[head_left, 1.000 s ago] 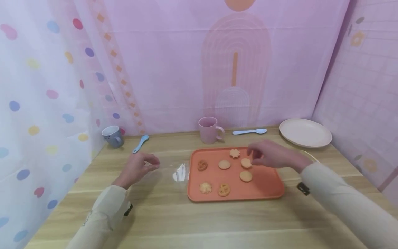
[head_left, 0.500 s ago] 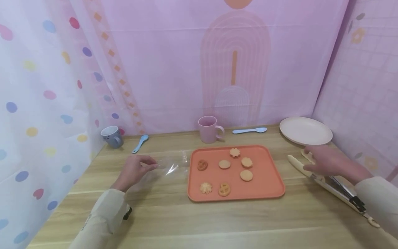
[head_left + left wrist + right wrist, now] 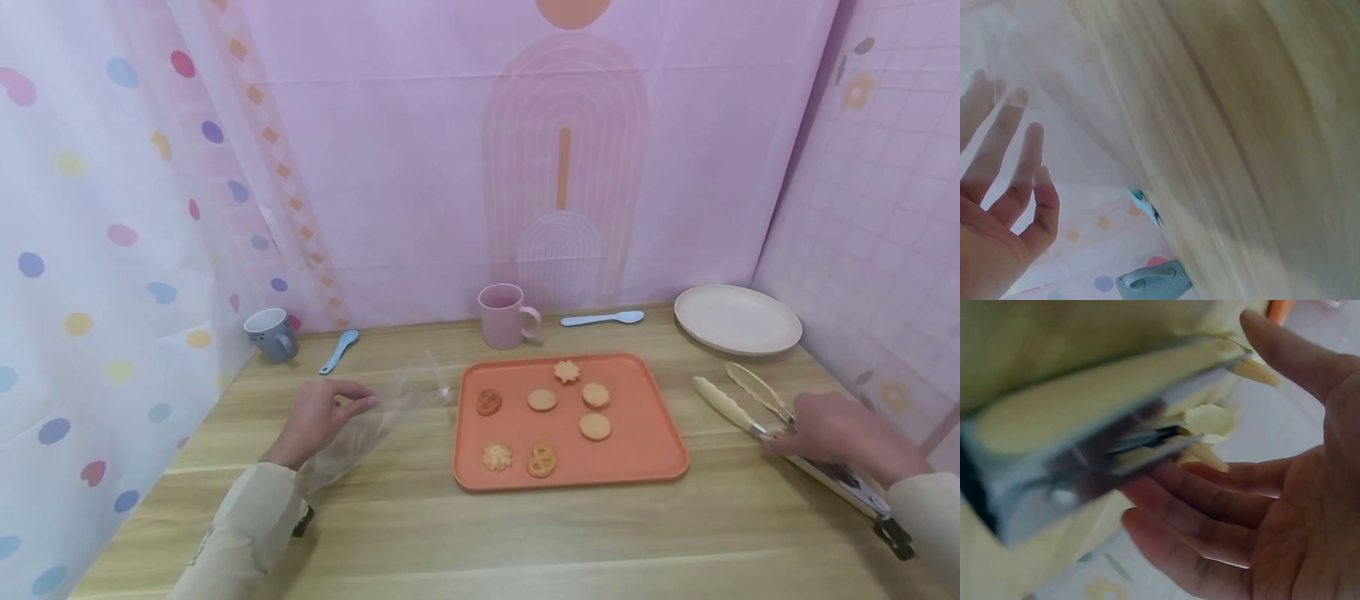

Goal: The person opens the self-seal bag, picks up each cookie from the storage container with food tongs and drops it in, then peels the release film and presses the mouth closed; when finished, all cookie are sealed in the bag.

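In the head view, my left hand [image 3: 321, 419] pinches a clear plastic bag [image 3: 347, 443] between thumb and fingers, left of the orange tray [image 3: 645, 442]. The bag's film also hangs before my fingers in the left wrist view. On the right, my right hand [image 3: 838, 432] is over a pair of tongs [image 3: 722, 403] with cream tips, lying spread on the table. The right wrist view shows the thumb raised off the tongs and the fingers loosely extended by their lower arm. Several cookies lie on the tray, among them a round one [image 3: 595, 427] and a lattice one [image 3: 541, 459].
Along the back stand a grey-blue cup [image 3: 272, 335], a pink mug [image 3: 502, 317] and a cream plate [image 3: 737, 320]. One blue spoon [image 3: 340, 352] lies by the cup, and a pale blue spoon [image 3: 602, 318] right of the mug. Curtains enclose the table.
My right hand has moved from above the tray's cookies rightward to the tongs, then down along them. My left hand stays nearly in place while the bag shifts and spreads.
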Demonstrator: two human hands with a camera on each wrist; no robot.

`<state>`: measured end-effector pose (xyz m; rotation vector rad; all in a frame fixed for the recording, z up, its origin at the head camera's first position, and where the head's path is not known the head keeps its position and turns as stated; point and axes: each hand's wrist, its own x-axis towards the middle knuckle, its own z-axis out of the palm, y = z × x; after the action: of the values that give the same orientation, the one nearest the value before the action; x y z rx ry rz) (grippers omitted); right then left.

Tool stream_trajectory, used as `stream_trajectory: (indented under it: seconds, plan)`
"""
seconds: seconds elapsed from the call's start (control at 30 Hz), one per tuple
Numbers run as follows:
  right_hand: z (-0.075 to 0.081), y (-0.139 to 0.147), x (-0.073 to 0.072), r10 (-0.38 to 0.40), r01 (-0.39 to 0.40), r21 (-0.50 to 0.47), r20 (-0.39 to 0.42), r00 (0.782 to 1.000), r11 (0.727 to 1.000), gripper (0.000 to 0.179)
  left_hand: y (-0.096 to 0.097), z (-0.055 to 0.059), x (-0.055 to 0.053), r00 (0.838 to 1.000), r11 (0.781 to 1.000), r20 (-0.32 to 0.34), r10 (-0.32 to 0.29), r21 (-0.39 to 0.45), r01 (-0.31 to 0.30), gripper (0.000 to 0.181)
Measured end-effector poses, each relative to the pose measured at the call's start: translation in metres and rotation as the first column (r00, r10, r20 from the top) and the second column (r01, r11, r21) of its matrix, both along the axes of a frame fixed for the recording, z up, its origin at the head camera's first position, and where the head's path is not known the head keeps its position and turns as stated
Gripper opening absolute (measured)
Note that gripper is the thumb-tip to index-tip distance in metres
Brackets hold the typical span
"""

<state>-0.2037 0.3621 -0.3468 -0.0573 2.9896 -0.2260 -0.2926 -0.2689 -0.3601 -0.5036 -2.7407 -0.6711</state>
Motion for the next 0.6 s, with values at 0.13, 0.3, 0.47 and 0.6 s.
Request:
stream_trajectory:
  seconds: [0.13, 0.3, 0.47, 0.6]
  plan:
    - [-0.006, 0.004, 0.001, -0.023, 0.023, -0.018, -0.013, 1.000, 1.000, 0.049, -0.001, -0.002, -0.001, 0.995, 0.997, -0.089, -0.040, -0.064, 0.034, 0.007]
    - [-0.013, 0.007, 0.000, -0.034, 0.031, -0.040, -0.084, 0.996, 0.999, 0.048, -0.001, -0.005, -0.002, 0.961, 0.980, -0.248, -0.124, -0.180, 0.080, 0.008]
    - [-0.020, 0.004, -0.003, -0.018, 0.001, -0.076, -0.218, 0.976, 0.997, 0.042, -0.001, -0.005, -0.002, 0.942, 0.965, -0.285, -0.177, -0.239, 0.109, 0.010]
    - [-0.020, 0.000, -0.011, -0.019, -0.007, -0.084, -0.301, 0.953, 0.996, 0.056, -0.001, -0.003, -0.001, 0.938, 0.959, -0.285, -0.195, -0.257, 0.122, 0.010]
